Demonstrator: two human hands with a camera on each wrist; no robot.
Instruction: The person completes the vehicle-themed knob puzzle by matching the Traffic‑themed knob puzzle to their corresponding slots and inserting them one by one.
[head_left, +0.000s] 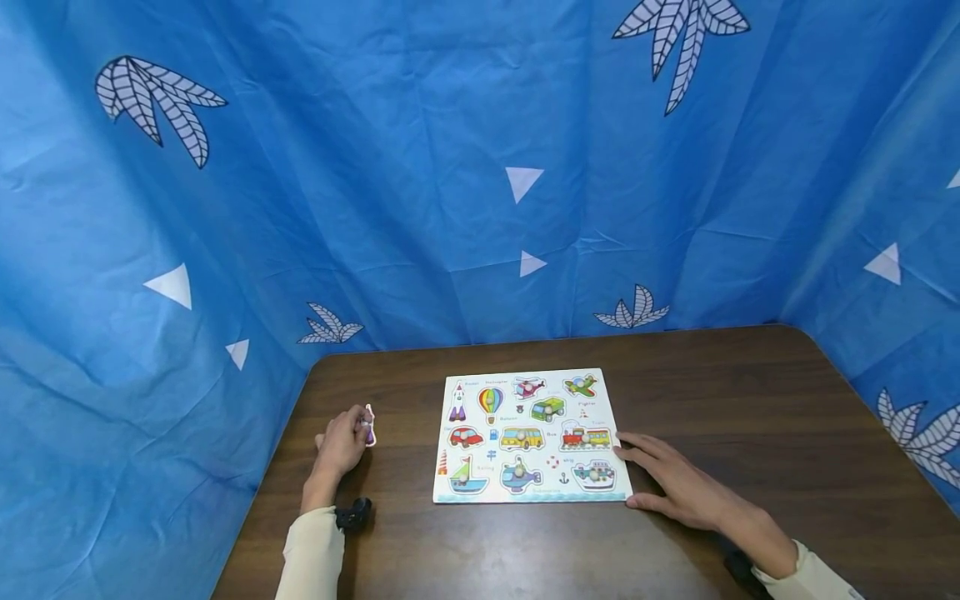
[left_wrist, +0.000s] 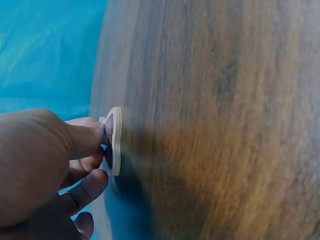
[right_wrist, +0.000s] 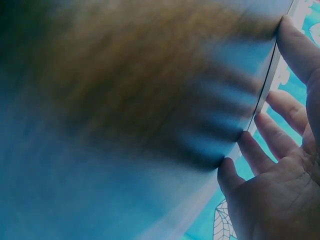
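Observation:
My left hand (head_left: 343,442) is at the left part of the table, pinching a small wooden puzzle piece (head_left: 370,427) with a pale edge and purple on its face. In the left wrist view, thumb and fingertips grip the back of this piece (left_wrist: 116,142), which stands on edge just off or on the tabletop; I cannot tell which. A white puzzle board (head_left: 487,497) with colourful vehicle pictures lies flat at the middle. My right hand (head_left: 678,483) rests at its right edge, fingers spread. The right wrist view shows those fingertips (right_wrist: 228,167) along the board's side.
The brown wooden table (head_left: 510,550) has a rounded far right corner. Behind and beside it hangs a blue curtain (head_left: 450,208) with leaf and triangle prints. Dark straps with small devices (head_left: 354,514) sit on both wrists, over pale sleeves.

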